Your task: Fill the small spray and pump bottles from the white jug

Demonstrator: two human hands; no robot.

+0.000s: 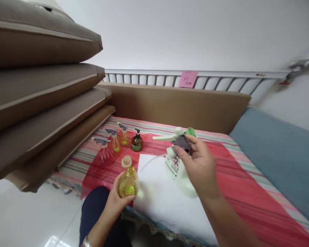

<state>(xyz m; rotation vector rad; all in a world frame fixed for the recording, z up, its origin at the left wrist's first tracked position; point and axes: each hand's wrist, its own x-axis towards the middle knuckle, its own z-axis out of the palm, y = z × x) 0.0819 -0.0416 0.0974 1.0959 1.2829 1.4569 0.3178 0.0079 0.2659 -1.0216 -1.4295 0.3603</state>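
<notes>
My left hand [118,193] is wrapped round a yellow see-through spray bottle [130,183], its neck uncovered, at the near edge of a white cloth. In my right hand [199,161] is a grey and white spray head [181,143], held in the air to the right of the bottle, with its thin clear tube reaching left. Behind that hand stands a large pale jug [185,183] with a printed label and a green part on top; the hand hides some of it. A pale round cap [127,161] lies just beyond the yellow bottle.
Several spray bottles [115,142] and a dark pump bottle [137,141] stand at the back left on red sheeting [237,178]. The white cloth [157,212] lies over it. Brown cushions [46,79] are stacked at left; a blue-grey cushion [280,151] lies at right.
</notes>
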